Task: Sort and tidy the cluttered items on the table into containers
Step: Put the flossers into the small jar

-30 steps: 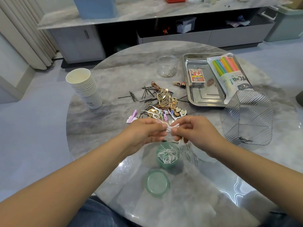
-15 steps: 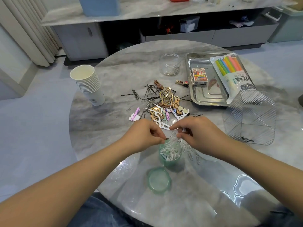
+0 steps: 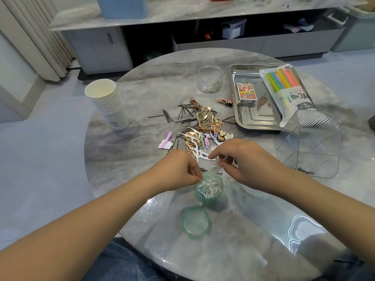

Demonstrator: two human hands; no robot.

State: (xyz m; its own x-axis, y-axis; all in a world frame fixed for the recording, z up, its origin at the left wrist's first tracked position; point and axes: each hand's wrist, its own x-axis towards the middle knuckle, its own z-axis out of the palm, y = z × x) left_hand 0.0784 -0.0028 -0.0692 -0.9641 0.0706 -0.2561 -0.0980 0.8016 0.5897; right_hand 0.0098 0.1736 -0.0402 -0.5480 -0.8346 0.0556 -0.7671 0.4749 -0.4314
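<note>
Both of our hands have dropped lower since a second ago, from above the clutter pile down to the mouth of the green jar (image 3: 209, 191). Our left hand (image 3: 178, 171) hovers at the jar's left rim with its fingers (image 3: 194, 175) curled, pinching something small and white, though we cannot tell exactly what. Our right hand (image 3: 249, 163) sits just right of the jar, its fingers (image 3: 221, 159) pinching white floss picks (image 3: 218, 169) that hang over the jar's opening. More white picks already fill the jar. Its green lid (image 3: 195, 224) lies flat on the counter (image 3: 142, 159) just in front of the jar. A few paper clips (image 3: 236, 189) lie right beside the jar. Beyond the jar sprawls the clutter pile (image 3: 203, 126) of hairpins, gold clips and picks. Farther beyond the jar stands a clear jar (image 3: 210, 79), with a metal tray (image 3: 253, 118) to the right of it. A stack of paper cups (image 3: 107, 104) stands well left of the jar, and a clear ribbed bin (image 3: 310, 142) rests well to its right
</note>
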